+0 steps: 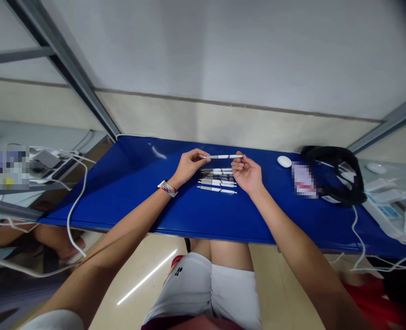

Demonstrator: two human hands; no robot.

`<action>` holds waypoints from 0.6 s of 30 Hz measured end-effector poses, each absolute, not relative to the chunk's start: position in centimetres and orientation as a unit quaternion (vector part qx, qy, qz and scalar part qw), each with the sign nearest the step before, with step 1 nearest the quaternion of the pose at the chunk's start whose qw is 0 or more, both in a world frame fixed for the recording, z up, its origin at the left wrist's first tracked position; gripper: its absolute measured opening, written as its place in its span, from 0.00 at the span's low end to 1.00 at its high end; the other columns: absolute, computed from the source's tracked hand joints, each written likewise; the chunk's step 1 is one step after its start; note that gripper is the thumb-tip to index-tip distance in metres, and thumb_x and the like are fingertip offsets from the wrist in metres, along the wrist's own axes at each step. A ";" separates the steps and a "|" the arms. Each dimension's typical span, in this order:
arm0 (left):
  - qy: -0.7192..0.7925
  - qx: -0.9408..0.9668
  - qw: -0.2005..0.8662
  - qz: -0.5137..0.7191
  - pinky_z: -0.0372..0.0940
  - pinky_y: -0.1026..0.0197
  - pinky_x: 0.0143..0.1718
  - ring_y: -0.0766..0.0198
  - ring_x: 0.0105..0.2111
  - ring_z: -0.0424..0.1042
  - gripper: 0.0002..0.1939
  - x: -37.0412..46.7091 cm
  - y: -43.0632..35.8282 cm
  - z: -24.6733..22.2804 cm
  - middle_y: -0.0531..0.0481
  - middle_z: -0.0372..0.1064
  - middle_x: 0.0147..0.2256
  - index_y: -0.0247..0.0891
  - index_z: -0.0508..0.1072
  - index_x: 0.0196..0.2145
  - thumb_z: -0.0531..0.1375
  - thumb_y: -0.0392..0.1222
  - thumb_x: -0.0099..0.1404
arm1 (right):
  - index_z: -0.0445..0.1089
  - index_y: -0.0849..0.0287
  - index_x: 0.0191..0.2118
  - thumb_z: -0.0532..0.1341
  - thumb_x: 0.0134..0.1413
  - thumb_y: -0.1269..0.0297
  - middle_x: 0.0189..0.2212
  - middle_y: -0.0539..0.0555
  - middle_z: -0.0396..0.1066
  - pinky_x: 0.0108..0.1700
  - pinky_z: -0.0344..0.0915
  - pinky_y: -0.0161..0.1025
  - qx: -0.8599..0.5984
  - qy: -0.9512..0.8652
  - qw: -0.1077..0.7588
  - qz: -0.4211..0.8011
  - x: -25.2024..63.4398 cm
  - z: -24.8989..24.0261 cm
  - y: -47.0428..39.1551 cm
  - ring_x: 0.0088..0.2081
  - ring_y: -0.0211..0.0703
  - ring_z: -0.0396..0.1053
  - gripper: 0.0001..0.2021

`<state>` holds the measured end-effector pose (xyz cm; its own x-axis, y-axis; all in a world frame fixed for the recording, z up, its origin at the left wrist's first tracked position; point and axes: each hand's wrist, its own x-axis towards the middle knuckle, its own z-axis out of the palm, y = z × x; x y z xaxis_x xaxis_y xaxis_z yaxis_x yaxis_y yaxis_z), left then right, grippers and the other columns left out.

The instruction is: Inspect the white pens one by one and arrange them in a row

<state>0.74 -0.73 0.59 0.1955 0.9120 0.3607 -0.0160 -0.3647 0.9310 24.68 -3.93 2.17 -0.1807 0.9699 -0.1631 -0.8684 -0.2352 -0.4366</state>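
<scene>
A white pen (223, 156) with a grey grip and a dark band is held level above the blue table (203, 215). My left hand (191, 166) pinches its grey end, and my right hand (247, 172) holds the other end between thumb and fingers. Just below, several similar pens (217, 183) lie side by side on the table, their tips pointing left. The right hand's lower fingers hang over the right ends of the upper pens and hide them partly.
To the right are a white oval object (284, 161), a blurred-out packet (304, 179), a black strap-like headset (357, 178) and a white power strip (385, 211). White cables (75, 206) hang at the left; metal posts (86, 82) flank the table before a wall.
</scene>
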 end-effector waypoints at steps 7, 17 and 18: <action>0.356 0.637 0.439 0.525 0.70 0.57 0.42 0.62 0.36 0.76 0.12 0.8 -0.9 0.7 0.46 0.80 0.36 0.37 0.82 0.40 0.73 0.45 0.62 | 0.73 0.57 0.42 0.62 0.62 0.70 0.26 0.48 0.66 0.23 0.64 0.27 -0.203 -0.154 0.603 0.756 24.7 2.1 -4.0 0.24 0.32 0.61 0.04; 0.361 0.633 0.438 0.526 0.69 0.58 0.40 0.63 0.35 0.76 0.13 0.8 -0.8 0.5 0.46 0.80 0.36 0.37 0.82 0.40 0.74 0.46 0.62 | 0.73 0.57 0.41 0.59 0.62 0.70 0.25 0.48 0.63 0.23 0.64 0.30 -0.197 -0.143 0.608 0.755 24.6 1.9 -4.1 0.24 0.34 0.60 0.06; 0.362 0.633 0.437 0.526 0.69 0.58 0.40 0.63 0.35 0.75 0.13 0.8 -0.8 0.5 0.46 0.80 0.36 0.37 0.82 0.40 0.74 0.46 0.62 | 0.73 0.56 0.42 0.60 0.62 0.69 0.26 0.49 0.64 0.24 0.65 0.31 -0.202 -0.146 0.609 0.753 24.6 2.0 -4.1 0.24 0.35 0.61 0.06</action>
